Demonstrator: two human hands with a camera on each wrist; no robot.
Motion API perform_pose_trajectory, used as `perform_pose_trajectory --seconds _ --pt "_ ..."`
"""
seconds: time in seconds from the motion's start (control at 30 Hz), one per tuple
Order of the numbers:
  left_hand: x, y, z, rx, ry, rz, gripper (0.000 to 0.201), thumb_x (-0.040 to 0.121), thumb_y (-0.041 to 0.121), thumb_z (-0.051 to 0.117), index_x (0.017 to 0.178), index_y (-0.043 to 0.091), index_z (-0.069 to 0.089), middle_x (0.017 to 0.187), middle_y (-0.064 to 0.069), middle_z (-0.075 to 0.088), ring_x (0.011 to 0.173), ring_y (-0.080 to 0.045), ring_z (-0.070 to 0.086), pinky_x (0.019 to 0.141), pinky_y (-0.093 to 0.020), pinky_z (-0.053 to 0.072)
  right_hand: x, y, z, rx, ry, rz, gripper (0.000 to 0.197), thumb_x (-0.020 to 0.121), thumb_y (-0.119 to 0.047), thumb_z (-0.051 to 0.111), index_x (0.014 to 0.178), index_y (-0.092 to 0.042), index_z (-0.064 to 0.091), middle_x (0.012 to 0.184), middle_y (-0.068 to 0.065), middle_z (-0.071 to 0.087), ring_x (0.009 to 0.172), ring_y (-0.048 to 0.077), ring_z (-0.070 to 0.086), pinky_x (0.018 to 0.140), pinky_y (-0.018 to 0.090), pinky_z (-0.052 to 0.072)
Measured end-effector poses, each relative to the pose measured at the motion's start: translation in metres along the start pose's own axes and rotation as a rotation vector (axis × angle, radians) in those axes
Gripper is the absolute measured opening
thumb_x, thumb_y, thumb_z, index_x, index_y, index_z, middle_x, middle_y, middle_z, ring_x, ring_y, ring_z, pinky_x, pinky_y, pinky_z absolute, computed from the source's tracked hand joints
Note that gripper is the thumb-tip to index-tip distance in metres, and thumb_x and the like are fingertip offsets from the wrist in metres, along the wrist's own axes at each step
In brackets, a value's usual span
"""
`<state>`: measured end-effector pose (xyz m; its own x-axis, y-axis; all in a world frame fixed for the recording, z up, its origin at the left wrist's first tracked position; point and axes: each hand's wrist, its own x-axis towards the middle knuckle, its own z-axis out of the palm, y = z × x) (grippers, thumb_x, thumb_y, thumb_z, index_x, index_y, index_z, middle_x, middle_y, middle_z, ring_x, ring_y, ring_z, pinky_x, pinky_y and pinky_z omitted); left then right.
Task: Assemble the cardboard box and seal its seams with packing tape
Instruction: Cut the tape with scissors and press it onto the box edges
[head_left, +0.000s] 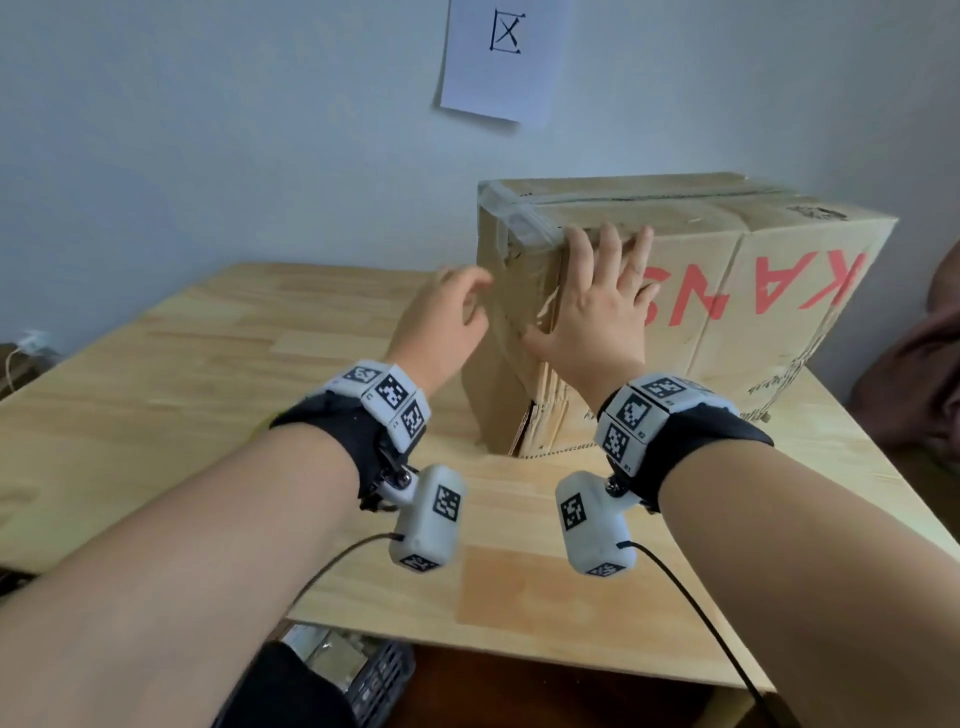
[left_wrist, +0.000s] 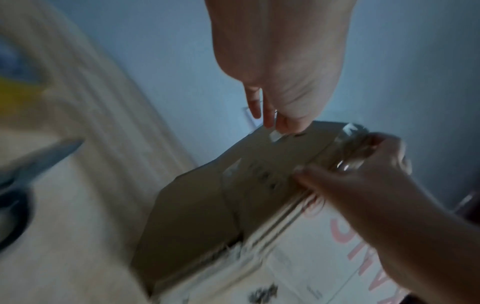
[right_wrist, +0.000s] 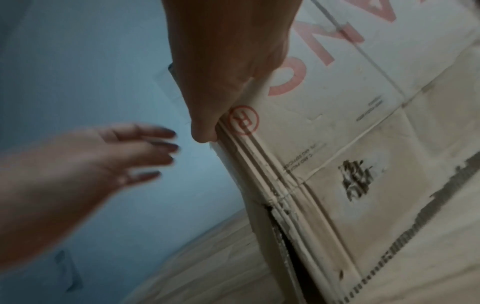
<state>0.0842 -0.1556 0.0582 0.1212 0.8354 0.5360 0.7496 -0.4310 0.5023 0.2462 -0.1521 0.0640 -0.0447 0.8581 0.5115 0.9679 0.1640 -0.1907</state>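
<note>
A brown cardboard box (head_left: 769, 291) with red letters stands on the wooden table (head_left: 208, 374), its top flaps folded down. Clear packing tape (head_left: 519, 218) wraps its near top corner. My right hand (head_left: 597, 301) lies flat against the box's front face beside the vertical corner, fingers straight and spread, thumb on the creased edge (right_wrist: 233, 148). My left hand (head_left: 447, 317) hovers by the box's left side (left_wrist: 207, 205), fingers loosely bent, holding nothing; its fingertips (left_wrist: 267, 121) are near the top edge. The left wrist view is blurred.
Blurred scissors (left_wrist: 33, 170) lie on the table to the left, seen only in the left wrist view. A paper sheet (head_left: 498, 57) hangs on the wall behind. A dark crate (head_left: 374, 686) sits under the table's near edge. Brown fabric (head_left: 919, 374) lies at the right.
</note>
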Motion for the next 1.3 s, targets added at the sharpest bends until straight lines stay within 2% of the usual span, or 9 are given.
perform_pose_trajectory --seconds 0.1,0.27,0.4,0.53,0.63,0.8,0.97,1.1,1.3 --pt "0.025 0.014 -0.02 0.227 0.086 0.158 0.05 0.086 0.012 0.06 0.134 0.011 0.045 0.129 -0.013 0.043 0.113 -0.028 0.049 0.095 -0.036 0.042 -0.004 0.015 -0.007 0.041 -0.001 -0.036 0.092 0.078 -0.039 0.067 0.148 -0.014 0.012 0.154 0.012 0.008 0.143 0.041 -0.013 0.113 0.063 0.013" --pt "0.052 0.032 -0.023 0.53 -0.091 0.262 0.083 0.084 0.028 0.066 0.15 0.02 0.016 0.155 -0.006 0.017 0.141 -0.029 0.019 0.114 -0.043 0.019 -0.006 0.045 -0.016 0.082 0.042 -0.151 0.096 0.068 -0.036 0.078 0.142 -0.005 0.025 0.143 0.024 0.027 0.14 0.05 0.005 0.117 0.055 0.005" --pt "0.067 0.044 -0.009 0.609 -0.189 0.281 0.089 0.086 0.033 0.065 0.151 0.024 0.005 0.16 -0.001 0.003 0.147 -0.024 0.002 0.118 -0.043 0.002 -0.006 0.07 -0.024 0.155 0.1 -0.246 0.092 0.062 -0.024 0.083 0.136 -0.004 0.032 0.134 0.027 0.039 0.134 0.05 0.026 0.111 0.051 0.02" --pt "0.088 0.053 0.007 0.666 -0.278 0.31 0.083 0.089 0.022 0.06 0.151 0.025 0.006 0.16 0.001 0.003 0.147 -0.02 -0.001 0.117 -0.044 -0.006 -0.004 0.08 -0.036 0.1 0.068 -0.286 0.084 0.066 -0.047 0.063 0.134 -0.006 0.035 0.132 0.022 0.043 0.127 0.043 0.039 0.107 0.051 0.035" --pt "0.101 0.049 0.014 0.661 -0.317 0.276 0.075 0.089 0.019 0.057 0.15 0.029 0.014 0.159 0.002 0.015 0.147 -0.02 0.006 0.116 -0.047 -0.009 -0.001 0.075 -0.045 0.016 -0.003 -0.23 0.095 0.064 -0.071 0.054 0.134 -0.009 0.037 0.135 0.011 0.039 0.13 0.031 0.036 0.11 0.051 0.029" --pt "0.104 0.036 0.016 0.591 -0.23 0.294 0.067 0.086 0.023 0.06 0.144 0.034 0.03 0.146 0.004 0.042 0.132 -0.018 0.042 0.115 -0.046 -0.008 0.009 0.06 -0.051 -0.073 0.081 -0.189 0.062 0.08 -0.056 0.059 0.121 -0.011 0.047 0.121 0.008 0.047 0.116 0.031 0.045 0.109 0.049 0.028" --pt "0.094 0.045 0.015 0.573 -0.184 0.29 0.066 0.079 0.04 0.07 0.136 0.031 0.039 0.135 0.011 0.05 0.126 -0.013 0.044 0.107 -0.043 0.015 0.019 0.039 -0.056 -0.291 0.05 -0.199 0.034 0.092 -0.027 0.051 0.122 -0.012 0.047 0.121 0.007 0.053 0.113 0.031 0.05 0.103 0.042 0.029" --pt "0.087 0.053 0.012 0.592 -0.158 0.283 0.067 0.077 0.046 0.069 0.135 0.029 0.04 0.135 0.009 0.049 0.125 -0.016 0.044 0.102 -0.04 0.018 0.018 0.04 -0.061 -0.383 0.008 -0.236 0.031 0.093 -0.024 0.053 0.121 -0.013 0.047 0.117 0.006 0.055 0.108 0.03 0.054 0.096 0.038 0.032" --pt "0.068 0.057 0.005 0.611 -0.118 0.359 0.063 0.08 0.057 0.061 0.133 0.029 0.044 0.132 0.005 0.048 0.12 -0.022 0.041 0.098 -0.039 0.022 0.012 0.072 -0.075 -0.283 -0.029 -0.288 0.035 0.093 -0.026 0.054 0.126 -0.019 0.044 0.121 -0.001 0.052 0.111 0.024 0.055 0.11 0.045 0.016"
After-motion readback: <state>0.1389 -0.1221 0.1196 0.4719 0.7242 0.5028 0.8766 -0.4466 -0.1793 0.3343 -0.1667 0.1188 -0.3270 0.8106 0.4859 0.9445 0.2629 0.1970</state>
